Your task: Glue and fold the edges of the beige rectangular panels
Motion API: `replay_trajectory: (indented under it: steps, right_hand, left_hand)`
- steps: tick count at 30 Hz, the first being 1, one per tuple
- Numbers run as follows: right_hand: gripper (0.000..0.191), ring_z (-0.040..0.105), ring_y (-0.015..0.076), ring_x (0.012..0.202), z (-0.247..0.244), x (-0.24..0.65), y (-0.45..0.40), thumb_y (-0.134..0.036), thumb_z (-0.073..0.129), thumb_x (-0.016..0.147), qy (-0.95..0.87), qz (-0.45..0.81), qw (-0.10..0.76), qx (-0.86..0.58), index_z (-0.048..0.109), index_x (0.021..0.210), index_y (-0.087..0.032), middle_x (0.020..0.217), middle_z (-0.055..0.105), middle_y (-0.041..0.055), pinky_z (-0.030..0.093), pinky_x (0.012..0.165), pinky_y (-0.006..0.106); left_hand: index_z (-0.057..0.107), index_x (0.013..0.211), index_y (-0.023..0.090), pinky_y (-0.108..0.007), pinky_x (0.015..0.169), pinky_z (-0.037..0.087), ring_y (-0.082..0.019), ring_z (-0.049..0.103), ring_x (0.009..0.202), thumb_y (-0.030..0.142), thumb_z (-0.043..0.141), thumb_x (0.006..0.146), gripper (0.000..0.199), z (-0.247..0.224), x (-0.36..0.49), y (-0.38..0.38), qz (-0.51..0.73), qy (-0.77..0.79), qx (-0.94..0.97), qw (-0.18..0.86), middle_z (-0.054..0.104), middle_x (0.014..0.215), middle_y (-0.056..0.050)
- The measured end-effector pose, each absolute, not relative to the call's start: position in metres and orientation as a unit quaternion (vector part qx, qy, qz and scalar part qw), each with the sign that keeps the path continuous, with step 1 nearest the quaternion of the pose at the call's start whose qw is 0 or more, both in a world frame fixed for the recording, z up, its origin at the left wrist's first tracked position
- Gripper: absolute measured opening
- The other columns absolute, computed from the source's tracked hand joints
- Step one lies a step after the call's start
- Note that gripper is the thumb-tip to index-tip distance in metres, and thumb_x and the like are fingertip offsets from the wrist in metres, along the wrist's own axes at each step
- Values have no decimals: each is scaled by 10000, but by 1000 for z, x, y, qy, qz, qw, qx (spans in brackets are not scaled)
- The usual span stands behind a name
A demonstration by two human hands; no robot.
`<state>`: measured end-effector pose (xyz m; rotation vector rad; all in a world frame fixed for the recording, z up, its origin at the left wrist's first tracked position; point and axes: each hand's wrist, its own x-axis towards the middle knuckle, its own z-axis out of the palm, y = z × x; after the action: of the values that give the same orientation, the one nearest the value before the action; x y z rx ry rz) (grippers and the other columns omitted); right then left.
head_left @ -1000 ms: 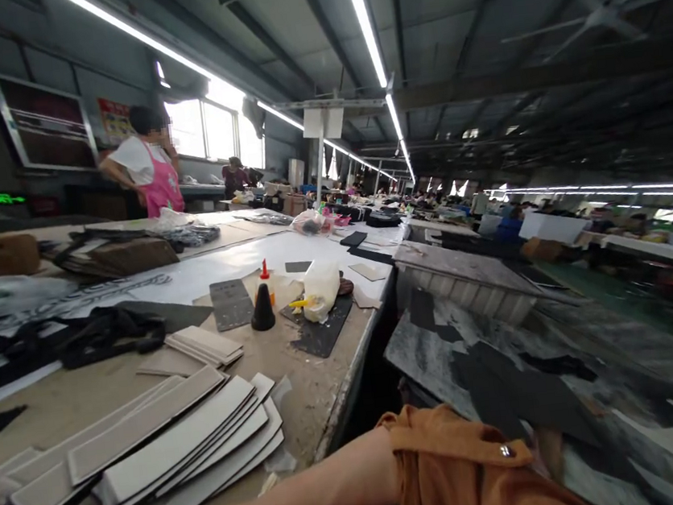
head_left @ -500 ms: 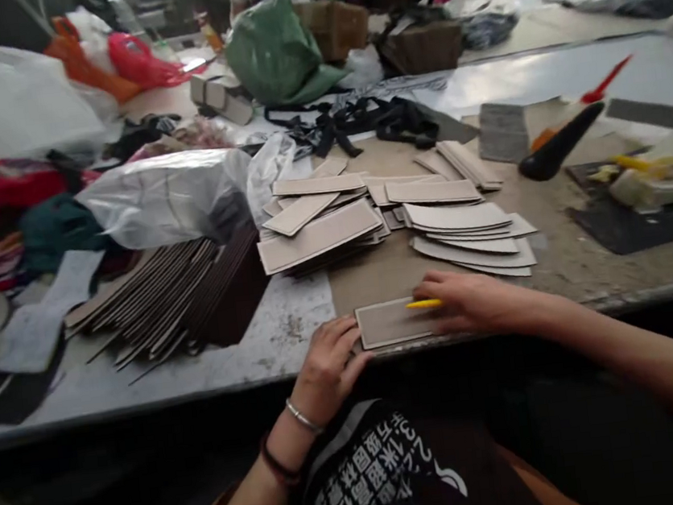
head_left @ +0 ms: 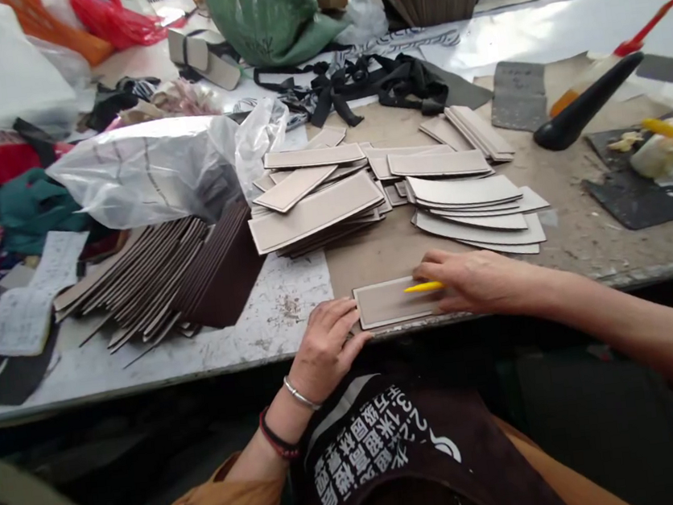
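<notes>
A flat beige rectangular panel point(head_left: 388, 303) with a pale border lies at the table's front edge. My left hand point(head_left: 329, 338) touches its left end, fingers slightly apart, thumb by the lower corner. At the panel's right part is my right hand point(head_left: 467, 280), closed around a yellow pointed tool point(head_left: 424, 287) whose tip points left over the panel. Behind the panel are a pile of similar beige panels point(head_left: 317, 212) and, to its right, a stack of curved pale pieces point(head_left: 466, 189).
Dark-edged strips point(head_left: 145, 278) fan out at the left beside a clear plastic bag point(head_left: 150, 164). Black straps point(head_left: 378, 85) lie at the back. On the right are a black horn-shaped tool point(head_left: 590, 103) and a glue container point(head_left: 669, 154).
The view has tilted downward, so the table's contents sit higher in the picture. Both hands keep about the same places on the panel, and the yellow tool remains in my right hand.
</notes>
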<state>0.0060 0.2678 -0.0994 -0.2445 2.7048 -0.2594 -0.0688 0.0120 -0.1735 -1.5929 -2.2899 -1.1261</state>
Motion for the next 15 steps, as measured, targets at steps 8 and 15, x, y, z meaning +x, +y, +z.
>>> replay_trajectory:
  steps: [8,15]
  right_hand:
    - [323,585,175,728,-98,5,261,-276,671,760,975,-8,203,-95,519,1031,-187,991,513,54,334,557,249]
    - [326,594,190,725,-93,4,258,-267,665,763,973,11,209,-101,520,1041,-180,980,524,61,310,543,253]
  left_hand:
    - [557,1037,153,-433,884,478,-229,552,1022,214,627,806,249,-172,-69,13,-374,-764,-523,45,616,1054,-115]
    - [553,1045,142,-416,891,463,-227,543,1014,217,620,808,257,-170,-70,13,-357,-773,-522,41,607,1059,-116]
